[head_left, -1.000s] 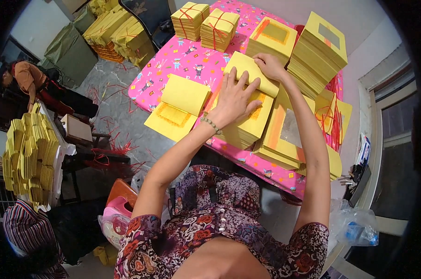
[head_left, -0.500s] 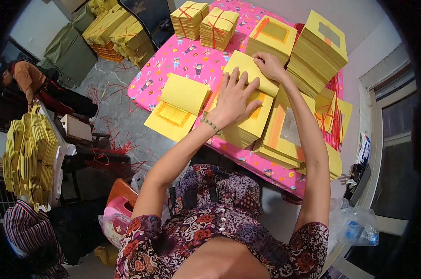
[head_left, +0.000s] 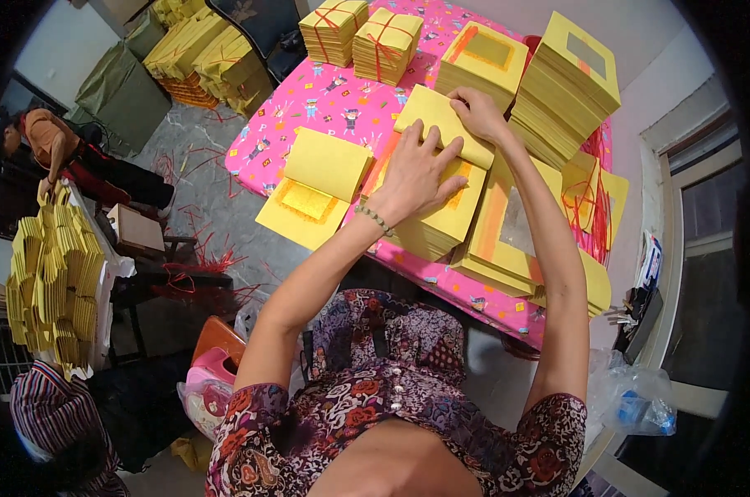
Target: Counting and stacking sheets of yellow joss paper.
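Atop the pile [head_left: 458,217], the spread left hand [head_left: 416,171] seemingly creases a sheet [head_left: 423,106]; the right hand [head_left: 477,116] curls, grip unclear. Next needs even pressure.

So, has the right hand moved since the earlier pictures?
No, not noticeably. Judged against the yellow stack just beyond it, the right hand keeps its place at the folded paper; the whole view has shifted slightly.

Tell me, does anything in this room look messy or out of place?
Yes: loose red strips lie scattered on the grey floor, left of the pink table. They look odd because similar strips are tied around yellow bundles.
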{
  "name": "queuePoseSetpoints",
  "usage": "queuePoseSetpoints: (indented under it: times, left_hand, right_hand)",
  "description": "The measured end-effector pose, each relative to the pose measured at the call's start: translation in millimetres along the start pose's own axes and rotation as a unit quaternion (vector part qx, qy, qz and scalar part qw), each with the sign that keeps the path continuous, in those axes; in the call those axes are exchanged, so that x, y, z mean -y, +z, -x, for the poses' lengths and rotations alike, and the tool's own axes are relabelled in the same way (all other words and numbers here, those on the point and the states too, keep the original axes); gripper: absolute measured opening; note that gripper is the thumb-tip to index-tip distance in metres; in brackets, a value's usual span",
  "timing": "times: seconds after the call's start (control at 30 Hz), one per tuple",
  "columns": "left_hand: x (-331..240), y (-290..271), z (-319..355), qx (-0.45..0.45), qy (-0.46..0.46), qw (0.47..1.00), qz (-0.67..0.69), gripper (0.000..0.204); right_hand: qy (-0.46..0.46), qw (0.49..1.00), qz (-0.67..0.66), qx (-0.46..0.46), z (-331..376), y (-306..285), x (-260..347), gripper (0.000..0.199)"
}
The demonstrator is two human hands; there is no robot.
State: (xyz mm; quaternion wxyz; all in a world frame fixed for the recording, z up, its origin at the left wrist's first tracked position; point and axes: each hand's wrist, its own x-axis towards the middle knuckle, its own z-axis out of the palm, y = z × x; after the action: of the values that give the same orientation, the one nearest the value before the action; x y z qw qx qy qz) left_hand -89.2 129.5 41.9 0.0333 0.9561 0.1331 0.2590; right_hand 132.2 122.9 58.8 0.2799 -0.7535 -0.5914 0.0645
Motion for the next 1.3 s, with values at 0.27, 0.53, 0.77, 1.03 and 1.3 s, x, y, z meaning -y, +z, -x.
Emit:
queuePoseSetpoints:
  times: [0.27, 0.53, 0.77, 1.03, 1.3]
  left_hand:
    - [-3, 0, 1, 0.022, -0.008, 1.0, 0.004, 0.063]
    - [-1, -1, 1, 0.03, -0.015, 0.999, 0.012, 0.062]
    - [1, 1, 5, 0.02, -0.008, 1.0, 0.009, 0.063]
    - [3, 0, 4, 0.034, -0.013, 0.999, 0.015, 0.062]
    - [19, 2, 11, 0.041, -0.01, 0.996, 0.081, 0.069]
  right_hand:
    - [-0.005, 1.0, 0.019, 0.014, 4, -4, -2, 0.03]
    - [-0.116, 0.99, 0.079, 0.003, 97, -30, 29, 0.043]
    - [-0.069, 0.98, 0.162, 0.094, 150, -18, 45, 0.066]
    - [-0.066, 0.979, 0.17, 0.093, 150, -14, 40, 0.071]
    - [-0.062, 0.983, 0.149, 0.092, 151, -11, 38, 0.072]
